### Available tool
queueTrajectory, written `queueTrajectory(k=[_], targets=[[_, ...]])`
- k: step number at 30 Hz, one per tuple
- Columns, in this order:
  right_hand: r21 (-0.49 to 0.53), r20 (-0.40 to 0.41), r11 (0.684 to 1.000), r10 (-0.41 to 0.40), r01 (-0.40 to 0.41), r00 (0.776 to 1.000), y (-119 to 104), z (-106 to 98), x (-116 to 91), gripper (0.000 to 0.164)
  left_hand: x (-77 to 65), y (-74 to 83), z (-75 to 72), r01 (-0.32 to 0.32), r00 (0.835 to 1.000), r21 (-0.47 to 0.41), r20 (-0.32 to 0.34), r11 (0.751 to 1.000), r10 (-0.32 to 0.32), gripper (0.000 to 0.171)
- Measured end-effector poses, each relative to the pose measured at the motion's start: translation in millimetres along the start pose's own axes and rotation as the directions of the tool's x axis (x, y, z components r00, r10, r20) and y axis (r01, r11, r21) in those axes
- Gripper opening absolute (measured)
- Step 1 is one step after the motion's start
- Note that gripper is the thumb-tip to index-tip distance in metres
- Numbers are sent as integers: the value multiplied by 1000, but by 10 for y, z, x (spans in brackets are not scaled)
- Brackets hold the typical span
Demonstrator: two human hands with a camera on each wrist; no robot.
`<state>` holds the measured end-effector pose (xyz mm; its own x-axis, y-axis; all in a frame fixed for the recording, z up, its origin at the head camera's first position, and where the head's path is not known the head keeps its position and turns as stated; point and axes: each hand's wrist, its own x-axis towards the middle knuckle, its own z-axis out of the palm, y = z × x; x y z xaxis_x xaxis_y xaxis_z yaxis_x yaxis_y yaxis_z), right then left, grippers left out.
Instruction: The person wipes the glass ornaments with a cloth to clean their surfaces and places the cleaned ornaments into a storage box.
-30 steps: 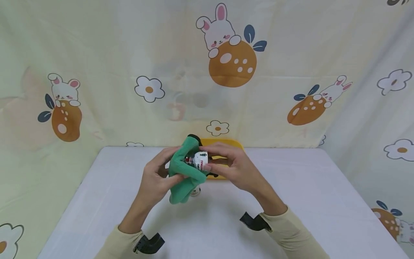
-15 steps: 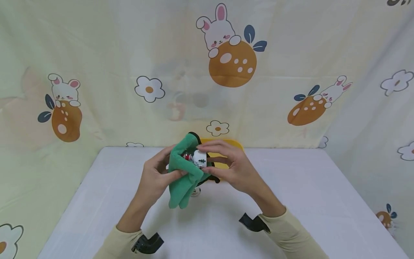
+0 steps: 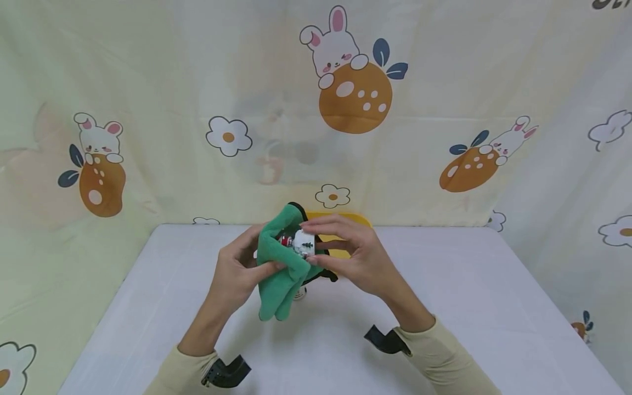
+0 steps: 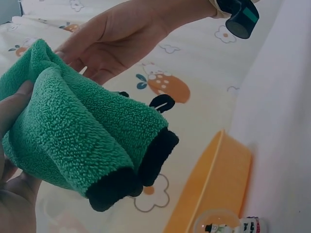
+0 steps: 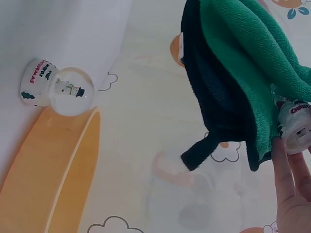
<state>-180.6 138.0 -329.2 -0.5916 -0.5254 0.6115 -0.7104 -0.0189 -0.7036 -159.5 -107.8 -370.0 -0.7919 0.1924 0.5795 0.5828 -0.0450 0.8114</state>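
My left hand (image 3: 242, 269) grips a green terry towel (image 3: 281, 269) with black trim, its thumb pressing the front fold. Inside the towel's folds lies the glass ball of a small snow globe (image 3: 304, 243), tilted on its side, with something red in it. The fingertips of my right hand (image 3: 357, 249) pinch the globe's white base, which bears a dark tree print. From the right wrist view, lettering shows on that base too. In the left wrist view the towel (image 4: 82, 121) hides this globe, and its black-edged corners hang down.
A second snow globe (image 5: 72, 92), with a snowman inside and a white printed base, stands upright on the white table (image 3: 444, 285). Beside it is a yellow-orange plastic bin (image 5: 73, 160), partly behind my hands in the head view. A patterned curtain (image 3: 266, 71) closes off the back.
The held snow globe has turned about its axis, so its red lettering has rolled out of the head view and the tree print faces front. The towel's lower end hangs slightly lower.
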Motion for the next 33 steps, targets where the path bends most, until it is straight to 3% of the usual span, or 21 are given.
queueTrajectory(k=[7, 17, 24, 33], targets=[[39, -3, 997, 70, -70, 998, -19, -3, -8, 48, -7, 12, 11, -74, 997, 34, 29, 997, 73, 61], [-21, -19, 987, 158, -158, 987, -26, -4, -9, 41, -13, 16, 16, -153, 988, 119, 39, 981, 149, 62], [-60, -63, 965, 251, -254, 966, -58, -7, 13, 34, -27, 3, 37, -158, 987, 185, 24, 970, 156, 64], [-67, -113, 951, 293, -302, 949, -55, 0, 23, 33, -19, -20, 75, -116, 990, 291, -42, 950, 134, 65]])
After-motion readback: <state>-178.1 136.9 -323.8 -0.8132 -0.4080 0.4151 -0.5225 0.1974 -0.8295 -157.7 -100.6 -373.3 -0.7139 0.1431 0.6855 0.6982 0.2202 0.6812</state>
